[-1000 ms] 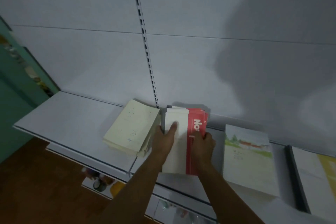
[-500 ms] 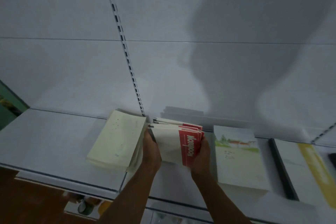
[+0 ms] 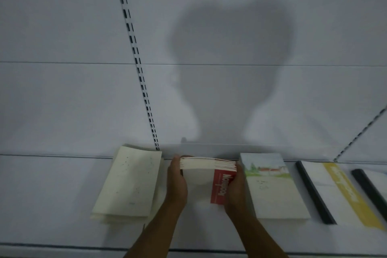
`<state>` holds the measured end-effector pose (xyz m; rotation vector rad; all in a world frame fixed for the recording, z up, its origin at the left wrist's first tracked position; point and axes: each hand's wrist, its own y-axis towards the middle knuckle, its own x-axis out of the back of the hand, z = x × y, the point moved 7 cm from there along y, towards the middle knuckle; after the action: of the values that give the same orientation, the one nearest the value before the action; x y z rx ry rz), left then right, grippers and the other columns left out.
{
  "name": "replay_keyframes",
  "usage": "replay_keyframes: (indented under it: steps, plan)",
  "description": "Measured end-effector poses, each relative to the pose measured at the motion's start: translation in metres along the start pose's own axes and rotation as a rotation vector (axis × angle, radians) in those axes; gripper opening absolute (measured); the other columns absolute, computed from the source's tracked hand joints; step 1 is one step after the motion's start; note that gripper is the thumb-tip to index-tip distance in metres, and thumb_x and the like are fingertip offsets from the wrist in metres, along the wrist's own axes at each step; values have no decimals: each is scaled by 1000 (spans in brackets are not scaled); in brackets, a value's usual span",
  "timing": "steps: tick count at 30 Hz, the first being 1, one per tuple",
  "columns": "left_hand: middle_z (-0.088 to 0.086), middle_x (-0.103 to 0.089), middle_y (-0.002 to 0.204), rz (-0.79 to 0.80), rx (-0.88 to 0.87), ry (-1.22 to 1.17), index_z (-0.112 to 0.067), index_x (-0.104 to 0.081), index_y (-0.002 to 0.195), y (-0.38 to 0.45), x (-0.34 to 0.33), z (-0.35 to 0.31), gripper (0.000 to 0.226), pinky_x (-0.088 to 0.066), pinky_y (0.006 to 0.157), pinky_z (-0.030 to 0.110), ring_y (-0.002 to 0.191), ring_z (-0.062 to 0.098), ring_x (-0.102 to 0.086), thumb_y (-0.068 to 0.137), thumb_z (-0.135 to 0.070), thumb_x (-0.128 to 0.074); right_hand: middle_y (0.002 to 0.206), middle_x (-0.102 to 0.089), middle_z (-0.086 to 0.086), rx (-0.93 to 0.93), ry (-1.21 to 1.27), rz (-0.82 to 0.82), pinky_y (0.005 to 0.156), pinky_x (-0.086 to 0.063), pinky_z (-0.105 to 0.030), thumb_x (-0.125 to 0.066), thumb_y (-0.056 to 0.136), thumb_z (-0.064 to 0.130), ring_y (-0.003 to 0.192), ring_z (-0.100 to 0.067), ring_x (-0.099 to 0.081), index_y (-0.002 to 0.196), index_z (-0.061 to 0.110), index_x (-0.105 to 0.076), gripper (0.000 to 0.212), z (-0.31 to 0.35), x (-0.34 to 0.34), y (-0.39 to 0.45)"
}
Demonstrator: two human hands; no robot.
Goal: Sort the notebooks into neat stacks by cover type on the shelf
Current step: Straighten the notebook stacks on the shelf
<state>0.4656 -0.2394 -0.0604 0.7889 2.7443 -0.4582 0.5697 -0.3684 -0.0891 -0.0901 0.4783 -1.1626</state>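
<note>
A stack of red-and-white notebooks (image 3: 206, 176) stands tilted up on the white shelf (image 3: 52, 190), far edges raised toward me. My left hand (image 3: 177, 184) grips its left side and my right hand (image 3: 235, 188) grips its right side by the red band. A pale cream stack (image 3: 127, 182) lies to the left. To the right lies a stack with a painted landscape cover (image 3: 272, 186). Further right sits a white notebook with a yellow band and black spine (image 3: 335, 190).
Another black-spined notebook (image 3: 368, 184) is cut off at the right edge. The white back panel (image 3: 209, 48) rises behind the shelf, with a slotted upright (image 3: 136, 63) left of centre. The shelf's front edge (image 3: 62, 246) runs along the bottom.
Both hands have squared the red-and-white stack and tipped it up on edge; one second ago the left hand lay flat on its cover. The view has shifted so the shelf sits lower.
</note>
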Motion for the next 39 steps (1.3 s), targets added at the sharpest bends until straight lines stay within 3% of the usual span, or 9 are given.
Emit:
replay_keyframes:
  steps: [4,7,11,17,19,22,27,33,39]
  plan:
    - [11,-73,90,105,-68,83,-25,-74,90,0,-15,-16,50,-55,70,45,84,32,-69,77,-59,-40,80,-73,-10,14,44,14,68,-56,-36,-28,99,47,77,-26,-70,85,16,-73,57,7,-3,-1]
    - [15,-72,98,192,-24,65,-24,-72,97,1,-20,-16,54,-54,78,51,91,35,-68,77,-63,-40,86,-75,-8,59,45,29,60,-56,-30,-29,100,41,78,-22,-72,88,21,-77,53,20,0,2]
    - [16,-72,94,113,-7,-21,-20,-75,89,0,-3,-4,53,-56,71,39,90,34,-68,95,-47,-29,96,-72,-15,119,-45,86,77,-57,-43,-35,98,46,89,-31,-70,108,14,-66,46,19,0,-2]
    - [18,-69,111,130,79,-34,-19,-70,111,-5,-11,-6,40,-49,94,54,106,41,-62,95,-41,-41,69,-68,-7,104,-67,94,61,-57,-34,-30,98,49,64,-21,-68,83,15,-67,52,16,-4,-3]
    - [19,-68,113,203,75,-81,-20,-67,117,-5,-14,-12,42,-54,88,52,104,40,-64,88,-45,-50,74,-70,-10,82,-35,111,64,-57,-35,-31,99,48,69,-23,-69,85,15,-69,53,18,-6,-2]
    - [16,-72,101,151,19,-65,-21,-74,99,-3,-6,-13,34,-57,72,40,94,35,-68,87,-43,-50,83,-72,-14,97,-78,96,67,-58,-39,-32,98,48,77,-28,-71,91,13,-70,52,17,-4,0]
    - [9,-73,81,-165,30,-31,-24,-72,77,-2,9,13,48,-54,71,40,83,31,-69,100,-39,-32,70,-70,-3,237,-176,-66,56,-56,-33,-34,91,47,63,-18,-69,87,18,-68,44,6,5,-4]
    - [-1,-73,72,-180,-42,-40,-34,-74,71,0,8,14,58,-53,53,25,70,16,-71,103,-37,-25,59,-66,1,197,-88,-142,53,-52,-29,-38,77,54,54,-12,-64,67,23,-66,43,6,4,-3]
    - [-2,-74,73,-141,-55,-83,-38,-75,71,-1,7,21,63,-53,52,20,69,11,-71,104,-39,-21,62,-65,1,260,-221,-175,54,-54,-28,-28,102,33,57,-10,-65,72,25,-62,46,-1,14,-5]
